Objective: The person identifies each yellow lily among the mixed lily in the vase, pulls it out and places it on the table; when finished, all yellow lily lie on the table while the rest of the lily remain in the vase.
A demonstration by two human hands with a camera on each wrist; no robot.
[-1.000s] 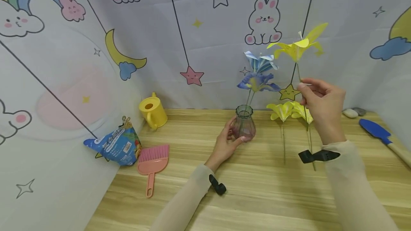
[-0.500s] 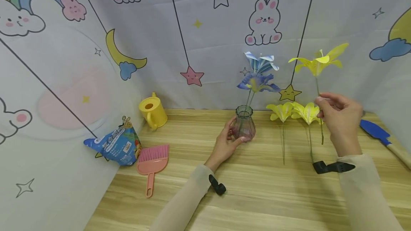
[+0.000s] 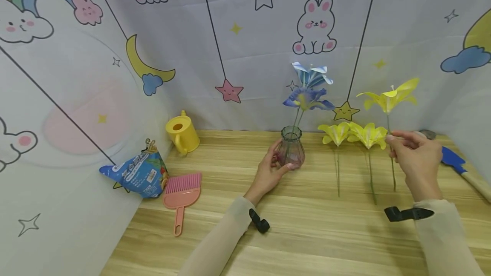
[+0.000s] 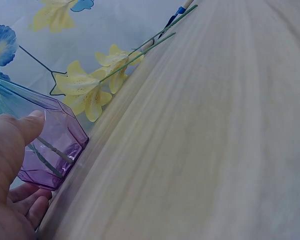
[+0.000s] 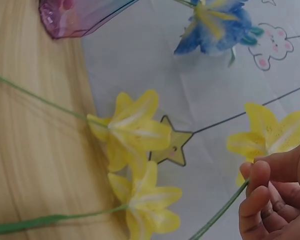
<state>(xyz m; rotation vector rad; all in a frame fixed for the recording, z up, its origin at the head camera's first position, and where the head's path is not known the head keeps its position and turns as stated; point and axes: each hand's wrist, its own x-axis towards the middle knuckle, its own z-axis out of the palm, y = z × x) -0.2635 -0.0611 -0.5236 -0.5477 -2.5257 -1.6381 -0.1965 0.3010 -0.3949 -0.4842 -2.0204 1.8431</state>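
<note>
My left hand (image 3: 267, 173) grips the lower body of a ribbed glass vase (image 3: 291, 156), tinted green above and purple below; its thumb lies along the glass in the left wrist view. Two blue artificial flowers (image 3: 308, 98) stand in the vase, their stem ends showing through its base (image 4: 57, 160). My right hand (image 3: 418, 156) pinches the stem of a yellow artificial lily (image 3: 389, 99) just under the bloom, holding it upright. Two more yellow lilies, a left one (image 3: 336, 133) and a right one (image 3: 368, 134), lie on the table between both hands.
A yellow watering can (image 3: 183, 133), a clipped blue bag (image 3: 143, 176) and a pink dustpan with brush (image 3: 182, 195) are on the left of the wooden table (image 3: 299, 233). Right of my right hand lie a blue trowel (image 3: 454, 159) and a dark stone (image 3: 428, 134). Printed cloth hangs behind.
My right hand has carried the yellow lily down and to the right, away from the vase. My left hand and the vase have stayed in place.
</note>
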